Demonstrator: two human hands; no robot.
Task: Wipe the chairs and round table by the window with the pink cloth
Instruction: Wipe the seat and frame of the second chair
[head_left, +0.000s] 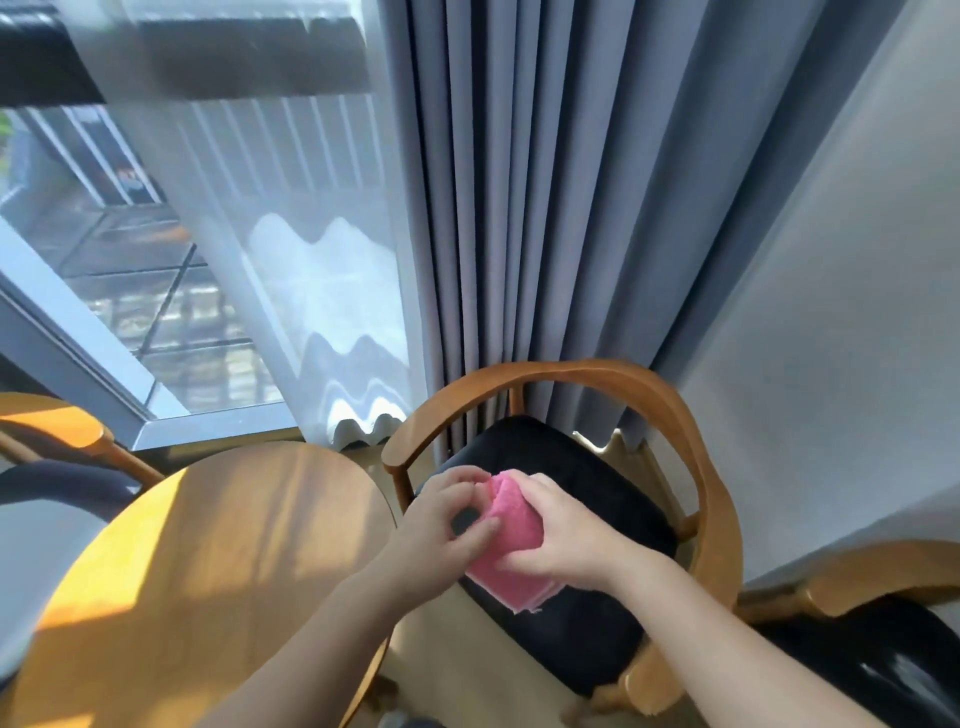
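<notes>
Left hand (441, 519) and right hand (563, 535) grip the pink cloth (511, 527) above a chair (597, 467).

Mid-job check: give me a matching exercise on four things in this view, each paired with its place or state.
Things:
1. pink terry cloth
2. round wooden table
3. black padded chair seat
4. blue-grey pleated curtain

Places or states:
A. hangs behind the curved wooden chair back
B. partly sunlit, left of the chair
C. folded, gripped by the left hand and right hand
D. directly below the cloth

Pairs: 1-C, 2-B, 3-D, 4-A
</notes>
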